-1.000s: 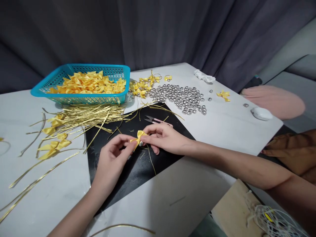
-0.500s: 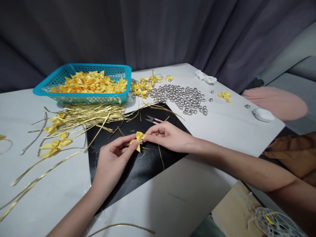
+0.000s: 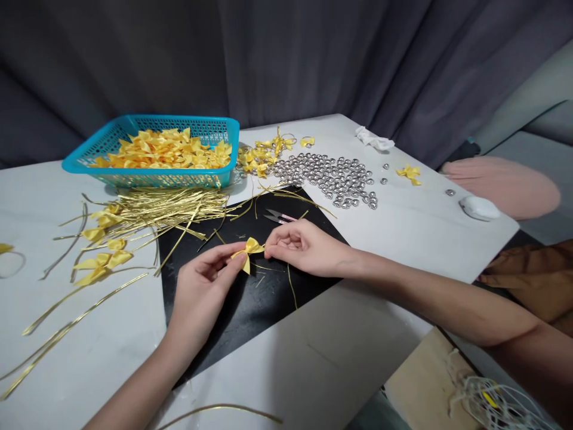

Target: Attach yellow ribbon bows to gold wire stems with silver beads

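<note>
Between the thumb and fingers of my left hand (image 3: 203,280) is a yellow ribbon bow (image 3: 250,249), pinched at its left side above the black mat. My right hand (image 3: 307,248) is closed just to the right of the bow, its thumb and fingertip pressed together at the bow's edge. Whatever those fingertips hold is too small to make out. Snips (image 3: 280,216) lie on the mat behind my right hand. Thin gold tie strips and scraps lie near both hands.
A blue basket (image 3: 152,172) full of yellow bows stands at the back left, with a heap of gold ties (image 3: 165,209) before it. Many silver beads (image 3: 335,176) are spread at the back right. A white computer mouse (image 3: 478,208) sits near the table's right edge.
My right fingertips have drawn slightly off the bow. The bow has tilted and shifted a little left in my left hand; the silver bead seen on it before is now hidden.
</note>
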Demonstrator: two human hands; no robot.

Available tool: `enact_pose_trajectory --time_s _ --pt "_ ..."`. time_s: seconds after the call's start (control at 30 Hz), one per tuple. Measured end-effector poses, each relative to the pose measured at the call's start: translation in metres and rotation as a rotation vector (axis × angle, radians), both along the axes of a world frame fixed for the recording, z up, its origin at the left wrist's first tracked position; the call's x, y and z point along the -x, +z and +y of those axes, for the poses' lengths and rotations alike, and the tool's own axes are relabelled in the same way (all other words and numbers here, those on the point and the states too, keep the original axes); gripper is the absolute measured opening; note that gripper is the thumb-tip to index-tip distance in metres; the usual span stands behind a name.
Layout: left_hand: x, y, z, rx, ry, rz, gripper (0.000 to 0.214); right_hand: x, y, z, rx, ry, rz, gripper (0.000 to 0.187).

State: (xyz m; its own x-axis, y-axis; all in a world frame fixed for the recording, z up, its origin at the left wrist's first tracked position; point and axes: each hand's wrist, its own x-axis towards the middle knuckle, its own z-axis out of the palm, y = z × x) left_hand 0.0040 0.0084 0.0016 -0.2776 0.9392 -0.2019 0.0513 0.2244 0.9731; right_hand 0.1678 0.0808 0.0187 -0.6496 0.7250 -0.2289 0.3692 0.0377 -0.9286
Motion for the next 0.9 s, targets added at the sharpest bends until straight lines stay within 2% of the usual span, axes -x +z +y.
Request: enact_pose_trajectory --time_s 0.17,0.37,0.5,0.63,0.77,0.9 --pt "0.0020 -0.0017 -0.0007 -0.013 -0.003 -0.012 0.030 -0.0006 0.0005 -0.0016 -0.027 -0.011 0.004 0.012" --pt "0.0036 -0.0006 -0.0015 -0.034 -0.062 -0.015 0.027 0.0008 0.0004 -0.0064 0.104 0.058 0.013 0.008" --pt "0.0010 0.0025 -0.0015 -0.057 -0.124 0.035 0.023 0.0005 -0.0031 -0.0060 0.047 0.023 0.080 0.022" --pt "-0.0026 0.0056 0.0002 -0.105 -0.132 0.111 0.023 0.0013 -0.0077 -0.0048 0.024 -0.011 0.130 0.025" --pt "-0.0006 0.0058 0.0020 -0.026 -0.180 0.039 0.028 0.0007 -0.0068 -0.0040 0.035 0.008 0.146 0.026" --pt "0.0048 0.0030 0.0022 0.006 -0.168 -0.061 0.029 -0.0038 -0.0025 -0.0004 0.021 0.072 0.100 0.023"
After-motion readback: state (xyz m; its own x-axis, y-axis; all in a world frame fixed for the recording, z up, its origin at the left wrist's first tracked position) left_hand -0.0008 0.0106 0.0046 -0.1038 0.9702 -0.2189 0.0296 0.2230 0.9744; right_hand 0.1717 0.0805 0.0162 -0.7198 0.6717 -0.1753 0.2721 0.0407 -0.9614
